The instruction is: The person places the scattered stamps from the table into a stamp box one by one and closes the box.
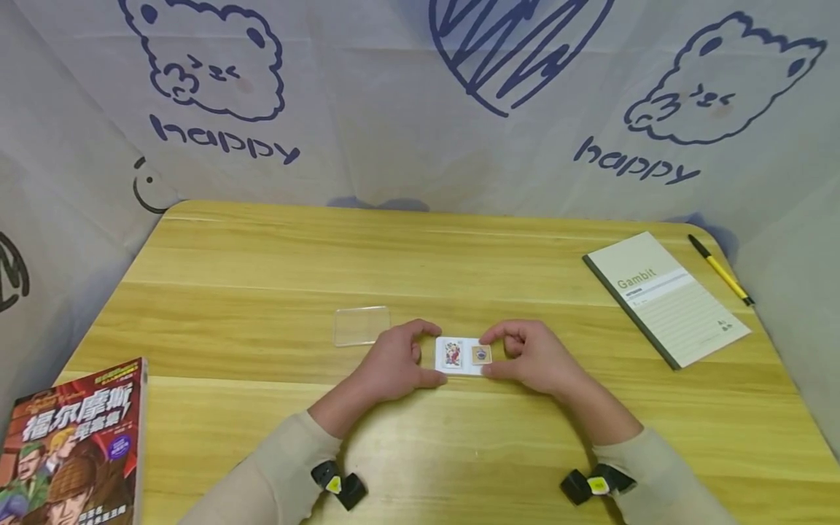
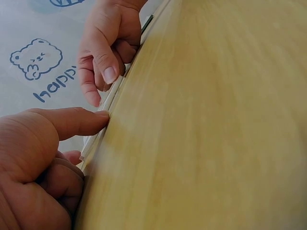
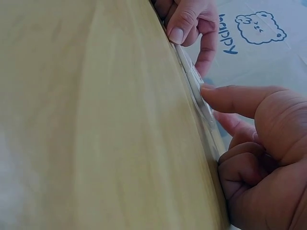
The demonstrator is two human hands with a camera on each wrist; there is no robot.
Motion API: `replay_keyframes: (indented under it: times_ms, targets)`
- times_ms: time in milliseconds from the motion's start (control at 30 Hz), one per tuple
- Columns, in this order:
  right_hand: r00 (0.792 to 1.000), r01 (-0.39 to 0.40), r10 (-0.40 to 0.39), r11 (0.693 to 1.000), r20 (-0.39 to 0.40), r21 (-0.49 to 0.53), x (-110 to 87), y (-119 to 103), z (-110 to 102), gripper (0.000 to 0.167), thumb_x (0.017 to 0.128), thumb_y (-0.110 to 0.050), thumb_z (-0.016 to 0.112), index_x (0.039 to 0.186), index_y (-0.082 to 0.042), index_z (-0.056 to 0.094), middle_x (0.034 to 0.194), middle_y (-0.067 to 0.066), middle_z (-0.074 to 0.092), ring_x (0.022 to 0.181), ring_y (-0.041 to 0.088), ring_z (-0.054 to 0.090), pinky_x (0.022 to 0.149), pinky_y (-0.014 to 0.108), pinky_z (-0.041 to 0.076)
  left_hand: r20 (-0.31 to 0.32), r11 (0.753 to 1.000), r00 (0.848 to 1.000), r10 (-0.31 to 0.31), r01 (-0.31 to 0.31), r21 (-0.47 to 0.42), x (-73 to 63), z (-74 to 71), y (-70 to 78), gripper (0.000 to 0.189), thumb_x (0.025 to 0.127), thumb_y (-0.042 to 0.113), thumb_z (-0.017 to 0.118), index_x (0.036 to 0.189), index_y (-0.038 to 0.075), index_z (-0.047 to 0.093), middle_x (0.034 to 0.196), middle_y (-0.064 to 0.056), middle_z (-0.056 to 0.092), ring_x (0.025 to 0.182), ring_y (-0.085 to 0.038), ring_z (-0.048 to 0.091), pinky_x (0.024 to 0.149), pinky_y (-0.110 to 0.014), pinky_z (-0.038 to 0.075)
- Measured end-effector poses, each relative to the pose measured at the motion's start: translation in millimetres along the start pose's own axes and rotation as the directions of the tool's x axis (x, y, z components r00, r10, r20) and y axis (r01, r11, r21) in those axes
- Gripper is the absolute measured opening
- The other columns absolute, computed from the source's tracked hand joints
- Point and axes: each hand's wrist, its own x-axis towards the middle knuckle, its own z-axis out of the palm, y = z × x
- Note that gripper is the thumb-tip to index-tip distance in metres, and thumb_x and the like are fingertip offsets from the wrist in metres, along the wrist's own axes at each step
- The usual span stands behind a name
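A small flat white case lies on the table, with two little stamp-like pictures on it. One picture is red and white, the other tan with a dark motif. My left hand holds the case's left end between thumb and forefinger. At the right end, beside the tan picture, my right hand pinches the top and bottom edges the same way. Seen edge-on in the right wrist view, the case is a thin pale strip between both hands. A clear plastic cover rests just beyond my left hand.
The wooden table ends at a white cloth wall with blue drawings. A notebook and a yellow-and-black pen lie at the far right. A red comic-style book occupies the near left corner.
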Motion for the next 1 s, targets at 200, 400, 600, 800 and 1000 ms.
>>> replay_keyframes:
  times_ms: [200, 400, 600, 800, 1000]
  targets:
    - [1.000, -0.003, 0.003, 1.000, -0.003, -0.011, -0.4, 3.6, -0.1, 0.031, 0.075, -0.006, 0.087, 0.103, -0.006, 0.072, 0.059, -0.002, 0.029, 0.053, 0.013, 0.029, 0.066, 0.030, 0.039, 0.003, 1.000, 1.000, 0.000, 0.000, 0.001, -0.2, 0.2, 0.4, 0.063, 0.072, 0.012, 0.091, 0.127, 0.004, 0.061, 0.059, 0.003, 0.041, 0.049, -0.010, 0.036, 0.046, -0.026, 0.029]
    - [1.000, -0.003, 0.003, 0.999, -0.014, -0.039, -0.1, 4.0, 0.8, 0.024, 0.080, -0.009, 0.084, 0.101, -0.007, 0.073, 0.058, -0.003, 0.030, 0.053, 0.013, 0.029, 0.064, 0.029, 0.038, 0.007, 1.000, 1.000, -0.001, 0.001, 0.000, -0.6, -0.4, 0.5, 0.063, 0.073, 0.013, 0.090, 0.128, 0.004, 0.061, 0.060, 0.003, 0.041, 0.049, -0.010, 0.036, 0.046, -0.026, 0.030]
    - [1.000, -0.003, 0.003, 0.999, -0.017, -0.041, -0.2, 2.3, 1.6, 0.024, 0.081, -0.009, 0.083, 0.102, -0.005, 0.073, 0.058, -0.003, 0.031, 0.053, 0.013, 0.029, 0.065, 0.030, 0.039, 0.008, 1.000, 1.000, 0.010, -0.010, 0.003, -0.5, -1.1, 0.3, 0.063, 0.073, 0.013, 0.090, 0.128, 0.004, 0.060, 0.059, 0.003, 0.041, 0.049, -0.009, 0.035, 0.046, -0.026, 0.030]
    - [1.000, 0.014, -0.015, 1.000, -0.025, -0.028, -1.6, 1.6, 1.3, 0.029, 0.079, -0.010, 0.085, 0.106, -0.008, 0.073, 0.058, -0.002, 0.030, 0.053, 0.013, 0.029, 0.062, 0.028, 0.038, 0.007, 1.000, 1.000, 0.012, -0.012, -0.006, 0.1, -0.5, -0.2, 0.063, 0.073, 0.012, 0.090, 0.127, 0.004, 0.060, 0.059, 0.004, 0.039, 0.048, -0.009, 0.034, 0.046, -0.026, 0.029]
    - [0.997, 0.067, -0.068, 0.997, -0.021, -0.047, -7.6, 3.5, -0.7, 0.050, 0.072, -0.013, 0.092, 0.116, -0.010, 0.069, 0.060, -0.003, 0.029, 0.055, 0.012, 0.029, 0.069, 0.030, 0.039, 0.008, 1.000, 1.000, 0.010, -0.010, 0.000, -0.5, -0.1, 0.1, 0.063, 0.073, 0.013, 0.090, 0.127, 0.004, 0.061, 0.060, 0.003, 0.042, 0.049, -0.010, 0.036, 0.046, -0.026, 0.030]
